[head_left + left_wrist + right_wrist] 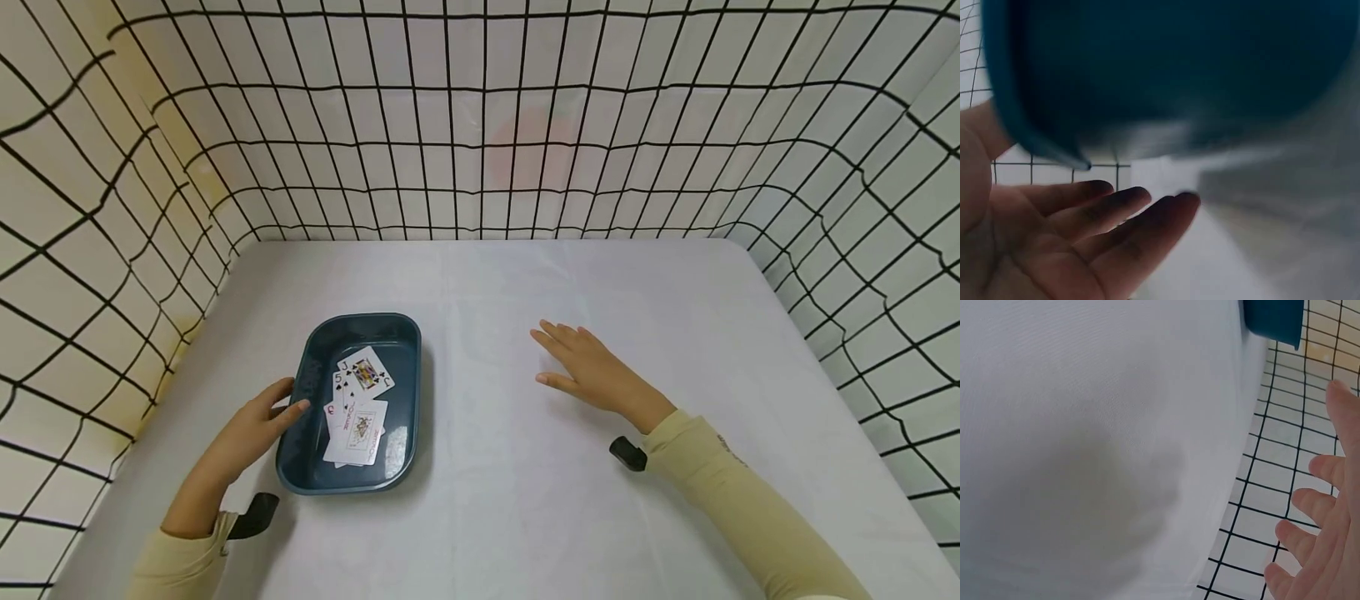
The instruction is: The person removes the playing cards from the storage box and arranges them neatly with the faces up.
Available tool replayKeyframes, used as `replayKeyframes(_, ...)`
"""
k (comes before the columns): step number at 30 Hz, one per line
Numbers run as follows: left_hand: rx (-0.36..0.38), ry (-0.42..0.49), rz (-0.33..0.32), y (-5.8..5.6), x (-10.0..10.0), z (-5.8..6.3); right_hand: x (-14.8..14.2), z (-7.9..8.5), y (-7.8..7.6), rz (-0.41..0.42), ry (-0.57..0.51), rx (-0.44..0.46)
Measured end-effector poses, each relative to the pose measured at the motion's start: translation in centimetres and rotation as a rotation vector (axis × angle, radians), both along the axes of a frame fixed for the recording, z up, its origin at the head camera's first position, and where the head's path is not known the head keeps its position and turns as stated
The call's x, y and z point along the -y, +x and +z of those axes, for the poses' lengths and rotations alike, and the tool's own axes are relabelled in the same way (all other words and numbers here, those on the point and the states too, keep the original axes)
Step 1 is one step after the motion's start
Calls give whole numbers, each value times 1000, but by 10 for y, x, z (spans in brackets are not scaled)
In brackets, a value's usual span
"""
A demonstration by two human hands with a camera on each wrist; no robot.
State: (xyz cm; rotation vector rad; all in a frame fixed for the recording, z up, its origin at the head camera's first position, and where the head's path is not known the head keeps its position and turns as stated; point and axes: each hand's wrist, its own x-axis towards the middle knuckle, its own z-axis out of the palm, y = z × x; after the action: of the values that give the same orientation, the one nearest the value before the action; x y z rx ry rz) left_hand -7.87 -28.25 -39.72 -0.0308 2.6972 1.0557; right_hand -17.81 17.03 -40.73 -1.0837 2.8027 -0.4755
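Near the left side of the table, a dark blue tray (403,400) contains several overlapping playing cards (362,429), among them a jack and a five. My left hand (251,429) is at the tray's left rim, its thumb over the edge and the other fingers outside. In the left wrist view those fingers (1141,250) are loosely extended, with a gap between them and the tray wall. Over the white cloth to the right, my right hand (592,371) hovers palm down with fingers spread, holding nothing.
A white cloth (510,517) covers the table. Black wire mesh (480,146) rises along the back and both sides, close to the table edges. A small black device (628,454) is at the right wrist and another black device (255,515) at the left.
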Motion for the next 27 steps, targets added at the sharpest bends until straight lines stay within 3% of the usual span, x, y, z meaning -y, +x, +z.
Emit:
replayKeyframes(3, 10, 74, 75, 1, -2, -5, 5, 0, -1, 8, -2, 4)
replayKeyframes(9, -4, 79, 176, 2, -1, -11, 25, 4, -5, 57, -24, -4)
replayKeyframes(15, -25, 63, 199, 3, 0, -12, 72, 17, -12, 139, -14, -33)
replayKeyframes(22, -33, 70, 193, 0, -1, -14, 141, 40, -16, 220, -38, -3)
replayKeyframes(27, -31, 57, 206, 1, -4, -14, 186, 43, -22, 252, 0, 13)
